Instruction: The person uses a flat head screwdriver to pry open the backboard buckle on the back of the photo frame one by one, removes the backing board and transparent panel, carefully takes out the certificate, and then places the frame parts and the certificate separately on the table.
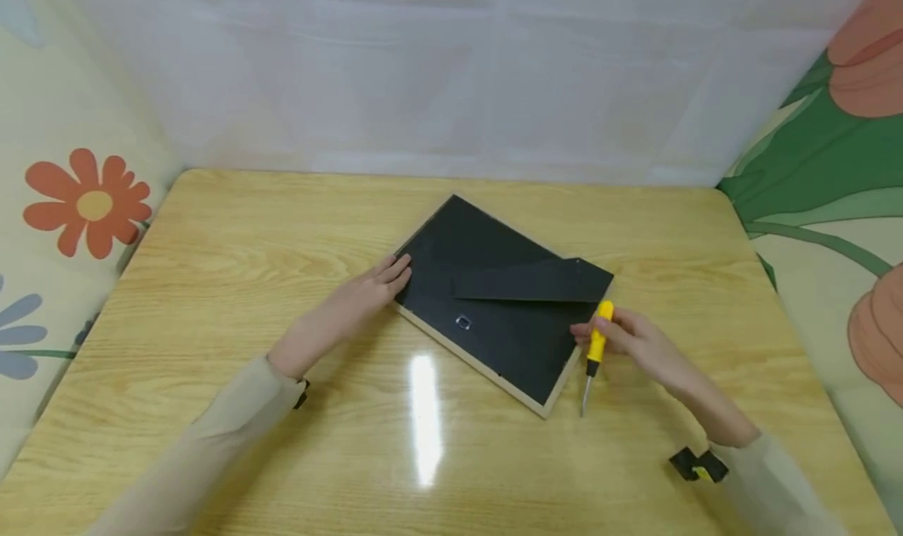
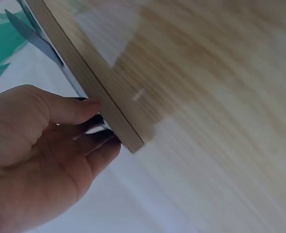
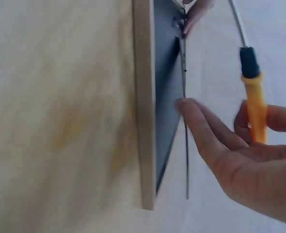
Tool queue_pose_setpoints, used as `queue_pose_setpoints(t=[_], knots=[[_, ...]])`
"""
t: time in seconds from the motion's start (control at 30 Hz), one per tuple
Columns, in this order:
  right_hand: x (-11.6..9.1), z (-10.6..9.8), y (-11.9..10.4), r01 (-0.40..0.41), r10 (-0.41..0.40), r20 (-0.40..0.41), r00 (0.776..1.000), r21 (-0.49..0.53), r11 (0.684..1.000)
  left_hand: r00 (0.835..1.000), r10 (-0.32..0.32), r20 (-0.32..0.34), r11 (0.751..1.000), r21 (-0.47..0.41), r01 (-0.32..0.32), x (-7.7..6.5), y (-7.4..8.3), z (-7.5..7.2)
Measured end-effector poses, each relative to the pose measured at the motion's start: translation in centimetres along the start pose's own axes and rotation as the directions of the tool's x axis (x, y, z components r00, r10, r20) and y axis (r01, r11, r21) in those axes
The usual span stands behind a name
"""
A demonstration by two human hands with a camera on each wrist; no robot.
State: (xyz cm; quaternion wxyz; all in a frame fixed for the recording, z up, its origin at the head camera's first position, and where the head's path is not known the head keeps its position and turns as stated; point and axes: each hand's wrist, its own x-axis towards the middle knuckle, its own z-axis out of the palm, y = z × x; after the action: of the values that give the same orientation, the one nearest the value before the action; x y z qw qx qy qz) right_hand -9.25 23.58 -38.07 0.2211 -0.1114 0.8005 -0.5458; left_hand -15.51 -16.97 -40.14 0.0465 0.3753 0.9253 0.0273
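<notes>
A picture frame [image 1: 494, 242] lies face down on the table, its black back up and a pale wooden border [image 1: 466, 356] around it. Across the back runs a black stand leg [image 1: 532, 281]. My left hand [image 1: 370, 289] rests on the frame's left corner; in the left wrist view its thumb [image 2: 77, 109] touches the wooden edge. At the right side, my right hand [image 1: 638, 344] holds a yellow screwdriver [image 1: 598, 340] with a black collar, its metal tip downward. Fingers [image 3: 201, 126] of that hand reach to the frame's back in the right wrist view.
The wooden table [image 1: 233, 230] extends around the frame on all sides. A white cloth [image 1: 395, 81] hangs behind it, with flower-patterned coverings [image 1: 92, 207] at both sides. A small metal hanger [image 1: 462, 322] sits on the frame's back.
</notes>
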Motion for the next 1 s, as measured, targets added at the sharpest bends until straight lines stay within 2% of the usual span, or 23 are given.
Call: queue_pose_setpoints(t=[0.1, 0.2, 0.33, 0.43, 0.5, 0.63, 0.8, 1.0], knots=[[1.8, -1.0, -1.0, 0.045, -0.047, -0.101, 0.994, -0.024, 0.999, 0.996, -0.084, -0.009, 0.996, 0.042, 0.084, -0.4, 1.3, 0.0], [4.1, -2.6, -1.7, 0.041, -0.053, -0.166, 0.985, -0.076, 0.996, 0.977, -0.201, -0.07, 0.978, 0.036, 0.204, -1.4, 3.5, 0.2], [6.8, -4.2, -1.6, -0.017, 0.008, -0.152, 0.988, -0.058, 0.998, 0.942, -0.303, -0.141, 0.953, -0.019, 0.304, -2.5, 5.7, 0.6], [7.9, -4.5, -0.9, -0.062, 0.057, -0.127, 0.99, -0.038, 0.997, 0.932, -0.322, -0.168, 0.947, -0.053, 0.318, -2.7, 6.2, 0.7], [8.2, -4.4, -0.5, -0.081, 0.075, -0.118, 0.99, -0.041, 0.996, 0.93, -0.324, -0.172, 0.946, -0.075, 0.316, -2.6, 6.0, 0.8], [7.3, -4.4, 0.2, -0.115, 0.11, -0.136, 0.985, -0.032, 0.993, 0.944, -0.304, -0.126, 0.949, -0.127, 0.288, -1.6, 5.1, 0.9], [5.4, -4.2, 0.5, -0.118, 0.115, -0.147, 0.982, -0.013, 0.993, 0.959, -0.283, -0.006, 0.938, -0.213, 0.275, -0.1, 3.1, 0.4], [3.0, -2.8, 1.1, -0.099, 0.103, -0.138, 0.985, 0.037, 0.994, 0.948, -0.282, 0.15, 0.901, -0.298, 0.315, 2.0, 0.7, -0.5]])
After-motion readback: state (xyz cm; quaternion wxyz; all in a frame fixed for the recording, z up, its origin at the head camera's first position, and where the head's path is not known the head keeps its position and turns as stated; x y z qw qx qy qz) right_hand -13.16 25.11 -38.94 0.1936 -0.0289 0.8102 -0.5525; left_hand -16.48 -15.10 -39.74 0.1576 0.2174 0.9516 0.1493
